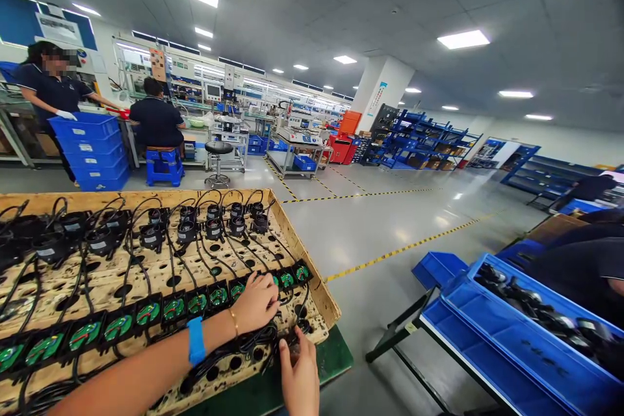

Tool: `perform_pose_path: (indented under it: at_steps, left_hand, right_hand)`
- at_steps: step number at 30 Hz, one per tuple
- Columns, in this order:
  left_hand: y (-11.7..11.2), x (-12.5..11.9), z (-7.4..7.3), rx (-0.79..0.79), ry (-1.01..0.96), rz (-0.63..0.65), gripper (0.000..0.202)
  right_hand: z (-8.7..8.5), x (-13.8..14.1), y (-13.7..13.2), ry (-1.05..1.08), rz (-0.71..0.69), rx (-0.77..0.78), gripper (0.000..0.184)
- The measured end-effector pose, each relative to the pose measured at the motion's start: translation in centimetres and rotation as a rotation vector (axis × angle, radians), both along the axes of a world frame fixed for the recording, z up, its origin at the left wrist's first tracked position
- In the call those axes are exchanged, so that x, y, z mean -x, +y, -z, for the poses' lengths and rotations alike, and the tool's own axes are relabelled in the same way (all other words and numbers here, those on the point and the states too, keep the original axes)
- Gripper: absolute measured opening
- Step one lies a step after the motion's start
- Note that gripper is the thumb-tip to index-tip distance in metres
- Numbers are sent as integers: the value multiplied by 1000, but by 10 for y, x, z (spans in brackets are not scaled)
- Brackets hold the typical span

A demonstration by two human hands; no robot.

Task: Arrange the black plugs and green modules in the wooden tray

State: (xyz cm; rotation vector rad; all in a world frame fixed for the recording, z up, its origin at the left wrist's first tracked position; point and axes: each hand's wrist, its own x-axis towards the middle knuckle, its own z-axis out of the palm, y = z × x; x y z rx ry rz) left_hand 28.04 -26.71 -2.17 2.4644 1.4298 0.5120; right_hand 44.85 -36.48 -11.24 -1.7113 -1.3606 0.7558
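A wooden tray (302,253) with round holes lies in front of me, loaded with black wired parts (209,227) and a row of green-faced modules (146,313). My left hand (256,302), with a blue wristband and a thin bracelet, rests fingers-down on the modules near the tray's right end. My right hand (299,377) is at the tray's near right corner, fingertips pinching a small black part (292,341) on a black cable (244,346).
A blue bin (511,338) of black parts stands at the right on a frame. Across the floor with yellow tape lines, a person (156,120) sits on a blue stool and another person (49,88) stands by stacked blue crates (90,149). Blue shelving (419,140) stands farther back.
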Motion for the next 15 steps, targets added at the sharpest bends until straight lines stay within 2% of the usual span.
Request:
perform_pose_path:
  at_steps: [2, 4, 6, 8, 12, 15]
  left_hand:
    - [18, -30, -9, -5, 8, -95, 18]
    - [40, -63, -14, 68, 62, -118, 41]
    - [61, -88, -12, 154, 96, -142, 57]
    - [75, -102, -4, 208, 97, -181, 61]
    - [86, -94, 10, 262, 49, -208, 54]
    - [96, -73, 3, 184, 2, -204, 45]
  right_hand:
    - [4, 2, 0, -103, -2, 39, 69]
    - [8, 6, 1, -168, 38, 42, 65]
    - [12, 13, 1, -212, 113, 19, 61]
    - [15, 20, 0, -233, 186, -4, 57]
    - [7, 20, -2, -214, 233, -6, 52]
    - [-10, 11, 4, -141, 250, -67, 52]
